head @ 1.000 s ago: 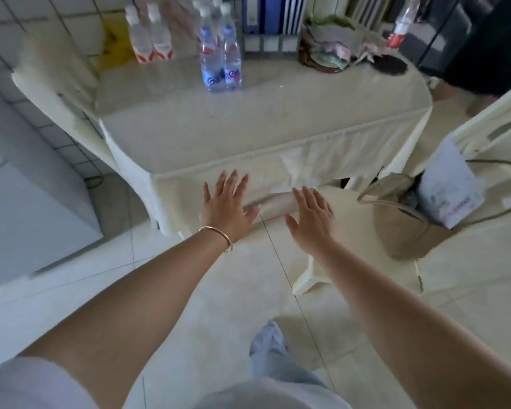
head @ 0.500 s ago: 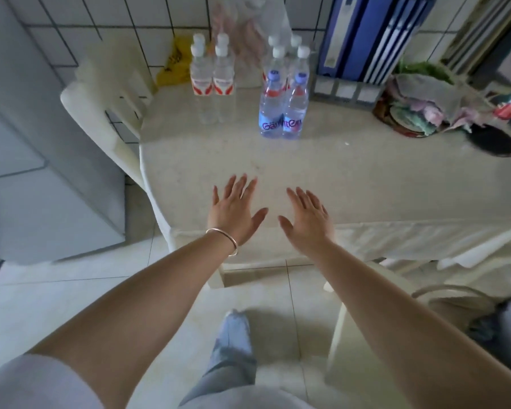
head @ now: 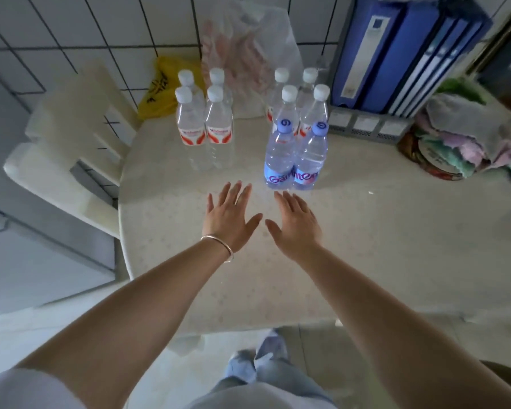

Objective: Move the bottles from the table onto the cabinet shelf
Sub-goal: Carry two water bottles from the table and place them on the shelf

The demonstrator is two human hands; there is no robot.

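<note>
Clear bottles stand upright at the back of the surface (head: pixel 366 246): red-labelled bottles (head: pixel 204 122) left, blue-labelled bottles (head: pixel 295 160) right. Left hand (head: pixel 229 218) and right hand (head: pixel 297 224) hover flat, fingers spread, empty, just before the blue-labelled pair.

Thin metal bangle (head: pixel 219 246), white sleeves (head: pixel 21 391), pale jeans (head: pixel 266 376)

Soft, even daylight fills the room — no hard shadows, only a pale sheen on the table (head: pixel 366 231). The wide lens bends the wall tiles (head: pixel 56 39) and the binders (head: pixel 396 54) outward, and the far edges smear — slightly blurred.
</note>
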